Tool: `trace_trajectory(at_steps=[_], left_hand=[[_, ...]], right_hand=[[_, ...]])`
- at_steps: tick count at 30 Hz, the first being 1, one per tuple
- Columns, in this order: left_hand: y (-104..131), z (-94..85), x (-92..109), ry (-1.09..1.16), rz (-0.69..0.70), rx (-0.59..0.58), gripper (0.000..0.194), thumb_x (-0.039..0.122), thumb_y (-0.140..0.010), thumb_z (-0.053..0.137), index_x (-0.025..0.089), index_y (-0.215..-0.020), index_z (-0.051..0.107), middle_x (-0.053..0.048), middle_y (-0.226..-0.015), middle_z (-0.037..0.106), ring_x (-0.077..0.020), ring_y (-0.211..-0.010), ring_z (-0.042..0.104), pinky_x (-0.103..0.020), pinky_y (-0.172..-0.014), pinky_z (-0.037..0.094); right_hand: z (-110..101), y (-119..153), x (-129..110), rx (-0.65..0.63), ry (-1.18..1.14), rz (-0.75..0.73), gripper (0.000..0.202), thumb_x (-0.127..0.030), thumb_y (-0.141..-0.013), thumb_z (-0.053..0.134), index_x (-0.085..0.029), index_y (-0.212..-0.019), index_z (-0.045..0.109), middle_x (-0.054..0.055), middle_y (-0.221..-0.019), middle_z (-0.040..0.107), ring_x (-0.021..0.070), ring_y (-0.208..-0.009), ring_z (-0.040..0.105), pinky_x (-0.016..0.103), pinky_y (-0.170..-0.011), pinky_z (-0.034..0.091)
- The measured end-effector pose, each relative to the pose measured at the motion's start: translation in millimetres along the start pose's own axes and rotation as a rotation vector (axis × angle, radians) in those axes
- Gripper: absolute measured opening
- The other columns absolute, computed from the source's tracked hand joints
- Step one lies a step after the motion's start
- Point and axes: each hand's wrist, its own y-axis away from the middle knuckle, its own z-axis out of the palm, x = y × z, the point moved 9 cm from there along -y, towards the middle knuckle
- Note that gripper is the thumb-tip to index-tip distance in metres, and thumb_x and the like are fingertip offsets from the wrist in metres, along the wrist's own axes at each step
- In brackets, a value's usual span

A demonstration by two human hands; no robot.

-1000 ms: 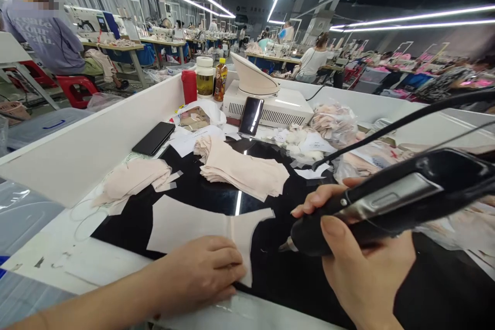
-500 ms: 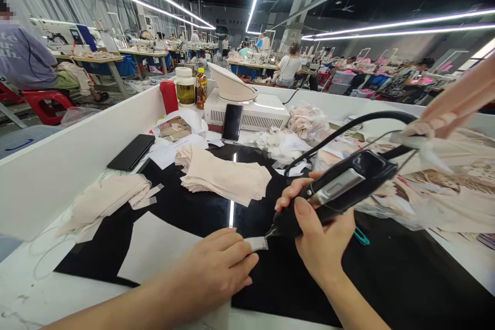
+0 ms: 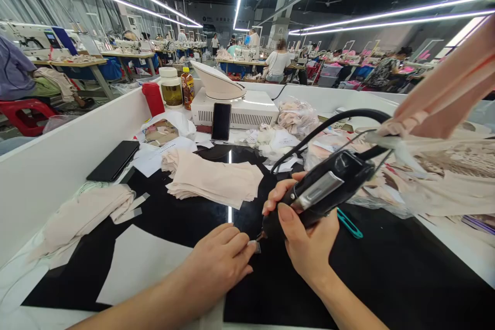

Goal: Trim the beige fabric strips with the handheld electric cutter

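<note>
At lower left, the pale panel (image 3: pixel 143 262) lies partly under the left hand (image 3: pixel 221 258); whether it pinches, I cannot tell. Light pressure risks shifting. Right of centre, the right hand (image 3: pixel 311 245) clasps a black tool (image 3: pixel 328 184); a slip could jab the left hand.

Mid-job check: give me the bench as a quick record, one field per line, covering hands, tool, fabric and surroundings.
Left hand: on the fabric piece, fingertips near its narrow end
Right hand: gripping the black tool
Tool tip: beside the left fingertips; contact unclear
Surface: black mat
Beyond hands: pale pink fabric stack
Right side: teal clip
Back: upright phone before white machine
</note>
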Motion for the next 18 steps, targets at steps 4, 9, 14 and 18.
trace_trajectory(at_steps=[4,9,14,18], left_hand=[[5.9,0.7,-2.5,-0.017,-0.051,-0.001,0.025,0.029,-0.107,0.065,0.014,-0.126,0.064,-0.005,-0.105,0.068,-0.0224,-0.095,0.065,-0.039,-0.092,0.057],[8.9,0.6,-0.4,-0.052,-0.058,-0.026,0.030,0.032,-0.105,0.070,0.013,-0.127,0.064,-0.006,-0.105,0.068,-0.0231,-0.097,0.066,-0.038,-0.092,0.056],[7.9,0.2,-2.0,-0.053,-0.062,-0.032,0.031,0.033,-0.104,0.072,0.013,-0.127,0.065,-0.005,-0.104,0.068,-0.0230,-0.097,0.066,-0.037,-0.091,0.056],[9.9,4.4,-4.7,-0.033,-0.073,-0.049,0.034,0.033,-0.104,0.072,0.013,-0.130,0.064,-0.006,-0.108,0.069,-0.0238,-0.102,0.066,-0.036,-0.091,0.056]], right_hand=[[2.0,-0.8,-2.1,-0.003,-0.020,-0.014,0.028,-0.027,-0.089,0.080,-0.027,-0.106,0.058,-0.004,-0.088,0.065,0.0130,-0.067,0.065,0.028,-0.059,0.060],[4.3,-3.0,-4.3,-0.003,-0.033,-0.006,0.035,-0.026,-0.088,0.081,-0.028,-0.113,0.057,-0.004,-0.086,0.065,0.0128,-0.065,0.064,0.028,-0.058,0.060],[2.6,-3.2,-3.2,0.025,-0.050,0.002,0.037,-0.024,-0.086,0.081,-0.027,-0.115,0.058,-0.004,-0.085,0.066,0.0128,-0.066,0.064,0.027,-0.058,0.060],[2.0,-2.0,-1.0,0.023,-0.057,0.008,0.038,-0.021,-0.086,0.081,-0.028,-0.117,0.059,-0.004,-0.086,0.066,0.0126,-0.066,0.064,0.027,-0.058,0.060]])
